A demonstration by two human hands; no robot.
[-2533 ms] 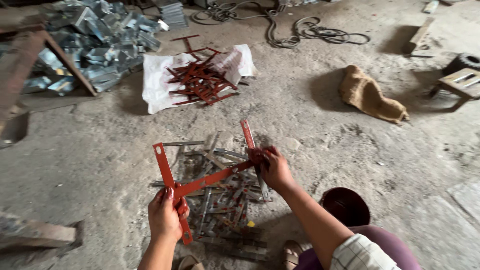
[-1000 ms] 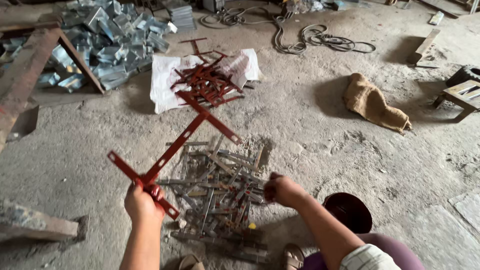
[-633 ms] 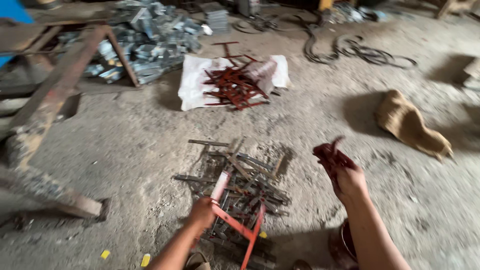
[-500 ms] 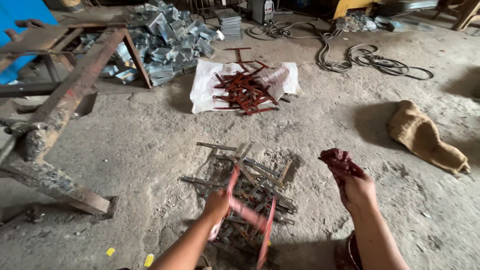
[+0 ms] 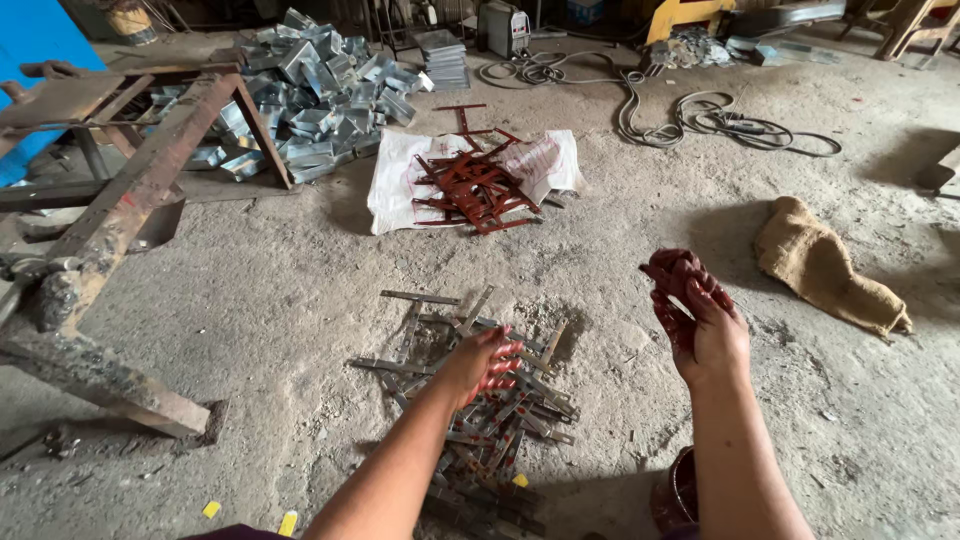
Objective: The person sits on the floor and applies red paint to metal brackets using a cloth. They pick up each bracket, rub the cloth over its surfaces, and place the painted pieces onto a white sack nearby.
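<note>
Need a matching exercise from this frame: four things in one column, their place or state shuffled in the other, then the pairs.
Things:
1. left hand
2. right hand
3. red brackets
4. burlap sack

Places/states:
A. crumpled on the floor at far right
B. raised, smeared dark red, holding what looks like a red rag
C. reaching down onto the bare metal strips
D. piled on a white sheet

Pairs: 1-C, 2-B, 3-D, 4-A

Behind you: red-painted brackets point(image 5: 475, 188) lay on a white sack point(image 5: 395, 185).
Your right: burlap cloth point(image 5: 825, 262).
Far left: galvanised channel offcuts point(image 5: 315, 95).
</note>
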